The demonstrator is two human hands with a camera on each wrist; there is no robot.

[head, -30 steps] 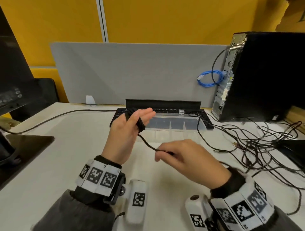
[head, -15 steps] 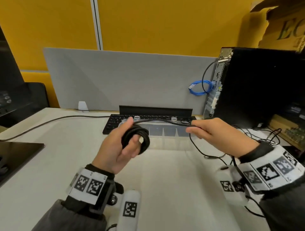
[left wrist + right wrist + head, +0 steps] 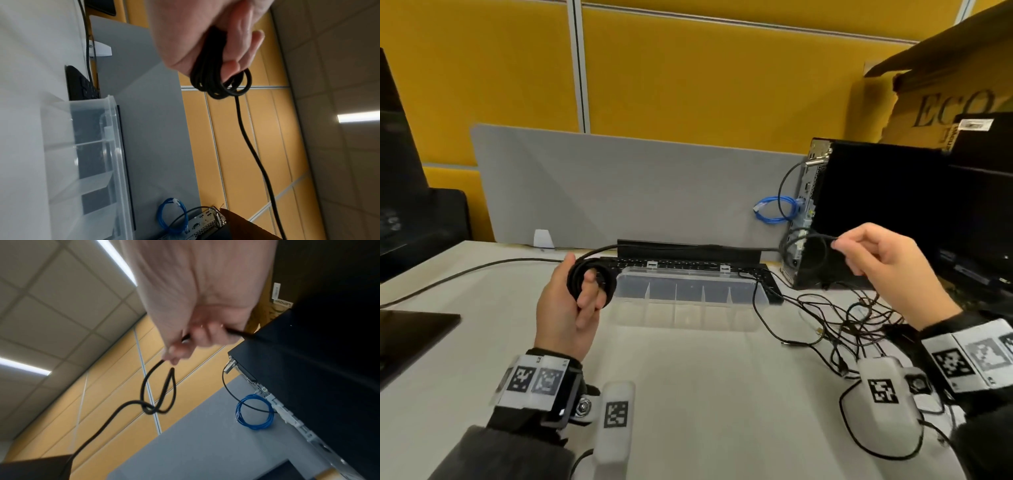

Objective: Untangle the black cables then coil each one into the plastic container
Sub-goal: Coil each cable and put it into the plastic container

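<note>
My left hand (image 3: pixel 571 301) grips a small coil of black cable (image 3: pixel 589 279), wound round its fingers; the left wrist view shows the coil (image 3: pixel 213 78) under curled fingers. From the coil the cable's free length (image 3: pixel 688 247) runs right, taut above the desk, to my right hand (image 3: pixel 859 250), which pinches it high in front of the computer tower. In the right wrist view the cable (image 3: pixel 156 395) forms a loose loop just past the right hand's fingers (image 3: pixel 180 347). The clear plastic container (image 3: pixel 688 310), with divided compartments, lies open between my hands. A tangle of black cables (image 3: pixel 842 318) sits at the right.
A black keyboard (image 3: pixel 688 265) lies behind the container, against a grey divider panel (image 3: pixel 619 192). A black computer tower (image 3: pixel 876 212) with a blue cable loop (image 3: pixel 774 209) stands at the right. A monitor base (image 3: pixel 410 325) is at the left edge.
My right hand has drawn the cable out to the right and upward, away from the left hand. The left hand has turned and holds a fuller coil; the view has tilted up.
</note>
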